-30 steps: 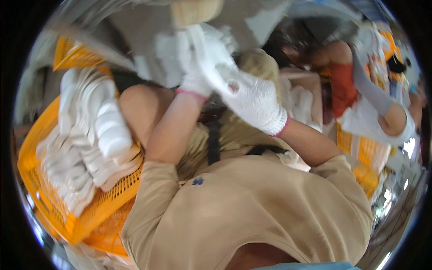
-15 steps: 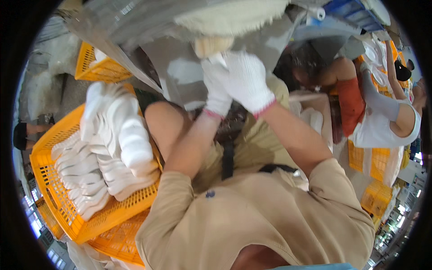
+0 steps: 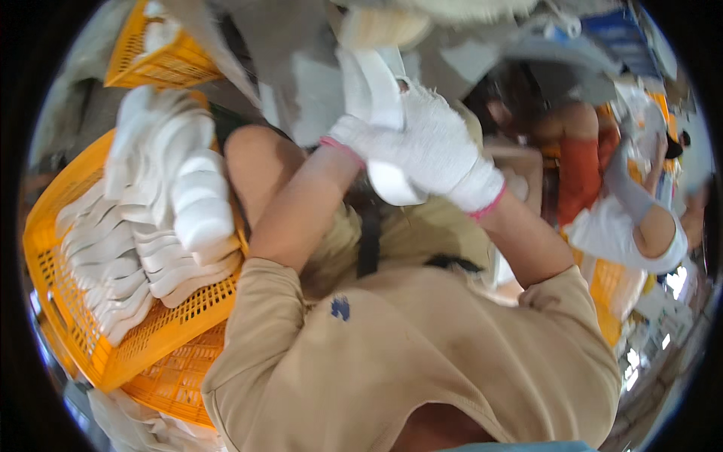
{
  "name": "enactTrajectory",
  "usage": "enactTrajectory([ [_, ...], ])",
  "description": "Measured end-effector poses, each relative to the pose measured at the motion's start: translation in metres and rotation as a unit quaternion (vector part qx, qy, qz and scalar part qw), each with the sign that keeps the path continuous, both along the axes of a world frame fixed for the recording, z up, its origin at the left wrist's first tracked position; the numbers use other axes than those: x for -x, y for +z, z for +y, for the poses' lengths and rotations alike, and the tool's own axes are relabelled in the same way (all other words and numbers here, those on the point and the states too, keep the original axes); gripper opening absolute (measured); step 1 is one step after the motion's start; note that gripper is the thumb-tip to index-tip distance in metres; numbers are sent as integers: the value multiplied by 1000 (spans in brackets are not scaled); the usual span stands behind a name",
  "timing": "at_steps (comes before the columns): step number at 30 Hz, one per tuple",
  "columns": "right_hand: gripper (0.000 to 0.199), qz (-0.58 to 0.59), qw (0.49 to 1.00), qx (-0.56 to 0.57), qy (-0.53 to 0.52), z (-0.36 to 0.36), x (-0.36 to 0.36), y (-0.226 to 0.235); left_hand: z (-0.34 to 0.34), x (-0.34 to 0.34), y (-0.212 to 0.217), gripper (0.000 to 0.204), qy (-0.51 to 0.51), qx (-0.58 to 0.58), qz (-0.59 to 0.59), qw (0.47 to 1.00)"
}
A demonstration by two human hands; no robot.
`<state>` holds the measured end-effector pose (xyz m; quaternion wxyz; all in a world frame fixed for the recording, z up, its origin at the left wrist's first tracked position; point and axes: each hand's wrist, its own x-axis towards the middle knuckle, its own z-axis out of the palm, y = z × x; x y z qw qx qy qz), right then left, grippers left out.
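Presently, in the head view, both of the person's hands wear white knitted work gloves with pink cuffs and are raised in front of the chest. The right hand (image 3: 444, 151) is wrapped around a white moulded piece with a rounded end (image 3: 388, 113), its fingers closed over the upper part; the left hand (image 3: 354, 139) sits against the same piece from the other side, but blur and overlap prevent saying whether it grips or merely steadies, so its state cannot be told. The piece is held upright, its top near a pale round wheel-like object (image 3: 384, 26) at the upper edge of the view. To the person's left stands an orange plastic mesh crate (image 3: 151, 339) filled with rows of similar white moulded pieces (image 3: 143, 241), with a second orange crate (image 3: 151, 56) beyond it. At the right a co-worker in a white sleeve (image 3: 640, 233) is occupied apart from these hands. As a judgement: the handling is best done with the right hand's grasp kept firm and the left supporting from beneath, keeping the piece square rather than tilted, since the gloves may slip on smooth material.
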<state>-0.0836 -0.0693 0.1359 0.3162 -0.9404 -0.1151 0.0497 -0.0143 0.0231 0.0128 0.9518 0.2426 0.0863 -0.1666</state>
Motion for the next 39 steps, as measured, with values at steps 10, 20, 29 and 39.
enactTrajectory([
  [10,32,-128,981,147,-8,-5,69,17,-8,18,-6,67,-98,148,-29,984],
  [20,37,-191,969,151,-36,-12,9,-5,-11,-15,-60,70,1,-15,-147,989],
  [29,37,-272,954,107,-58,0,-10,-11,1,-19,-15,61,-22,50,-39,998],
  [39,42,-202,962,167,-80,-8,1,-5,11,-3,-23,41,-87,100,-22,991],
])
